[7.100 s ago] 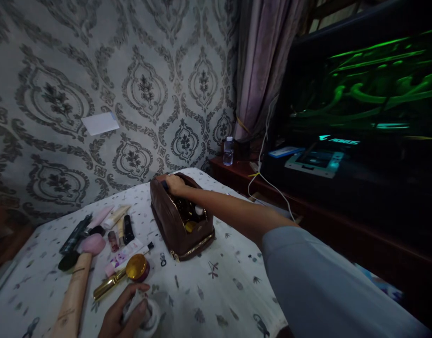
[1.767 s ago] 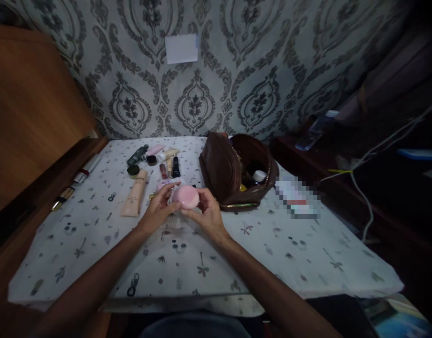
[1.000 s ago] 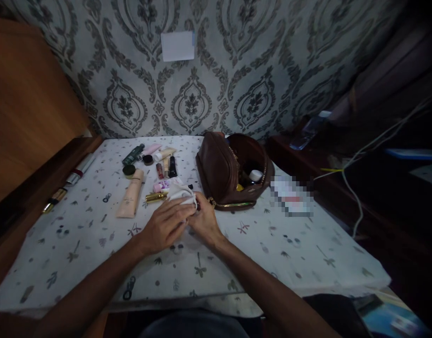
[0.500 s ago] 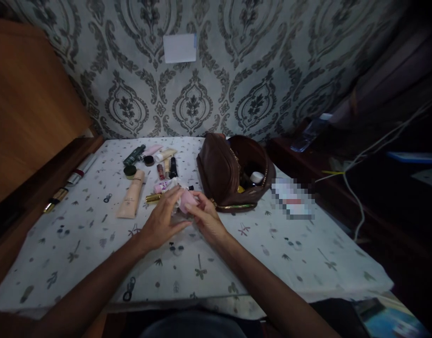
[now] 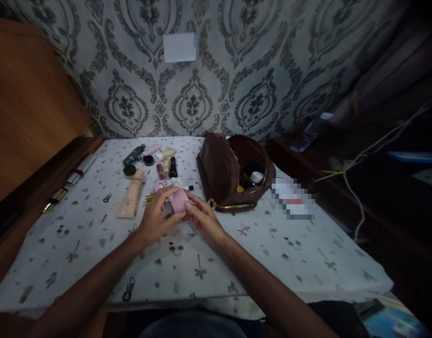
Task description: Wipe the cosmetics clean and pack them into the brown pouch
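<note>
Between my two hands is a small pink item, held above the middle of the table; its exact kind does not show. My left hand curls round its left side, thumb below and fingers above. From the right, my right hand pinches it with thumb and fingers. Partly behind my left fingers lie a gold tube and a white and purple tube. A brown bag stands unzipped just beyond my right hand, with a white-capped jar inside.
A peach tube, a dark green jar, a green bottle, a black tube and several other cosmetics lie on the patterned tablecloth to the left. A clear bottle and a white cable are at the right.
The pink item has turned and moved slightly left and down in my hands, showing more of its face. My left hand has shifted a little left. Bag and cosmetics stay put.
</note>
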Action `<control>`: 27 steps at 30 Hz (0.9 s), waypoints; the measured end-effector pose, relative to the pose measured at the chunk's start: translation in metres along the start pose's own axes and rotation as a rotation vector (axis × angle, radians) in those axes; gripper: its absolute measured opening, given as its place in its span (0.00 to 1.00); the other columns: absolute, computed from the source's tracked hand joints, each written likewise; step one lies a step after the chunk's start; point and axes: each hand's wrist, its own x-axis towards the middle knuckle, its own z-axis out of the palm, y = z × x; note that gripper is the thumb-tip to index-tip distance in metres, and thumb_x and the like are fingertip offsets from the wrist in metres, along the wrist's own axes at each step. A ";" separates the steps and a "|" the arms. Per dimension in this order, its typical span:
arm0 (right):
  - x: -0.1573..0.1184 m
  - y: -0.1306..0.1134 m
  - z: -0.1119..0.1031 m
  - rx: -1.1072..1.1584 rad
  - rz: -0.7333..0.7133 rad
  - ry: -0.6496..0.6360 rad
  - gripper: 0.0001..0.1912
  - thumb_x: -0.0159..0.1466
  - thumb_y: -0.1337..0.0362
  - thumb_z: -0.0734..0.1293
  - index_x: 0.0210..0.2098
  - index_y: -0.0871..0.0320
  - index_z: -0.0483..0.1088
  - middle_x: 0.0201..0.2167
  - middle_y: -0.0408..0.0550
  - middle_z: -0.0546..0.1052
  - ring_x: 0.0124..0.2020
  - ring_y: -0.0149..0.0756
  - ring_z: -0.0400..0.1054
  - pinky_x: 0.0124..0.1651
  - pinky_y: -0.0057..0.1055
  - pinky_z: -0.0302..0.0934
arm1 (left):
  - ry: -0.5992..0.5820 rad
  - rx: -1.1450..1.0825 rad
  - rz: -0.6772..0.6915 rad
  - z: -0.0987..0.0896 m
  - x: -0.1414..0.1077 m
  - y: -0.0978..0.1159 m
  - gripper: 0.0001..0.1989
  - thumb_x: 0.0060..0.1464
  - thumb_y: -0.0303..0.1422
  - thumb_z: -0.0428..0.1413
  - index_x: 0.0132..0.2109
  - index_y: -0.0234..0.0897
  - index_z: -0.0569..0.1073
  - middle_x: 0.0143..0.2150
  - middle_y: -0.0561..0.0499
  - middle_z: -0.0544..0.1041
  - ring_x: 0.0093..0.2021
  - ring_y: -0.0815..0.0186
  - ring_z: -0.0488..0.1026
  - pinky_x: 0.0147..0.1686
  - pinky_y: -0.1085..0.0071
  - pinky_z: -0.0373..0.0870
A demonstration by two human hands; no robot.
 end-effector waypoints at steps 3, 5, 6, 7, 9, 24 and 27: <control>0.000 0.002 -0.001 0.036 0.033 -0.021 0.21 0.53 0.51 0.77 0.39 0.57 0.73 0.26 0.39 0.76 0.24 0.27 0.68 0.29 0.24 0.63 | 0.014 0.053 0.156 0.000 -0.001 0.004 0.20 0.60 0.32 0.58 0.58 0.40 0.67 0.53 0.44 0.77 0.55 0.58 0.74 0.55 0.58 0.70; -0.001 0.003 0.001 0.090 0.065 -0.043 0.21 0.53 0.51 0.77 0.37 0.56 0.71 0.25 0.39 0.76 0.25 0.28 0.70 0.30 0.24 0.64 | 0.027 0.092 0.262 -0.001 -0.001 0.007 0.18 0.61 0.27 0.55 0.58 0.41 0.68 0.51 0.45 0.78 0.54 0.59 0.74 0.56 0.58 0.70; -0.001 0.003 0.002 0.120 0.080 -0.051 0.21 0.53 0.52 0.77 0.36 0.56 0.70 0.25 0.39 0.77 0.26 0.28 0.71 0.30 0.24 0.64 | 0.034 0.109 0.301 -0.001 -0.001 0.009 0.19 0.62 0.25 0.53 0.58 0.41 0.68 0.50 0.45 0.79 0.54 0.59 0.73 0.55 0.57 0.70; -0.002 0.003 0.003 0.152 0.096 -0.057 0.21 0.53 0.52 0.78 0.36 0.56 0.70 0.25 0.39 0.77 0.26 0.28 0.71 0.31 0.24 0.65 | 0.038 0.122 0.331 -0.002 -0.001 0.010 0.19 0.62 0.23 0.52 0.58 0.40 0.69 0.49 0.44 0.79 0.55 0.59 0.73 0.55 0.58 0.71; -0.002 0.003 0.005 0.221 0.125 -0.058 0.20 0.53 0.53 0.78 0.37 0.57 0.71 0.26 0.40 0.77 0.28 0.28 0.72 0.32 0.24 0.65 | 0.035 0.139 0.373 -0.003 -0.002 0.012 0.20 0.61 0.21 0.51 0.58 0.39 0.69 0.48 0.44 0.79 0.55 0.58 0.72 0.53 0.58 0.72; 0.000 -0.002 0.001 0.370 0.196 -0.085 0.20 0.62 0.46 0.69 0.44 0.56 0.72 0.36 0.45 0.79 0.35 0.32 0.70 0.35 0.26 0.64 | 0.000 0.206 0.257 0.006 -0.010 0.005 0.25 0.63 0.28 0.54 0.65 0.39 0.62 0.59 0.41 0.74 0.61 0.57 0.70 0.61 0.57 0.67; 0.000 0.000 0.002 0.290 0.068 -0.045 0.23 0.55 0.49 0.75 0.43 0.54 0.71 0.35 0.42 0.76 0.32 0.30 0.68 0.31 0.24 0.61 | 0.032 0.098 0.002 0.005 -0.010 0.005 0.24 0.61 0.35 0.56 0.63 0.40 0.64 0.60 0.41 0.72 0.61 0.55 0.70 0.60 0.56 0.67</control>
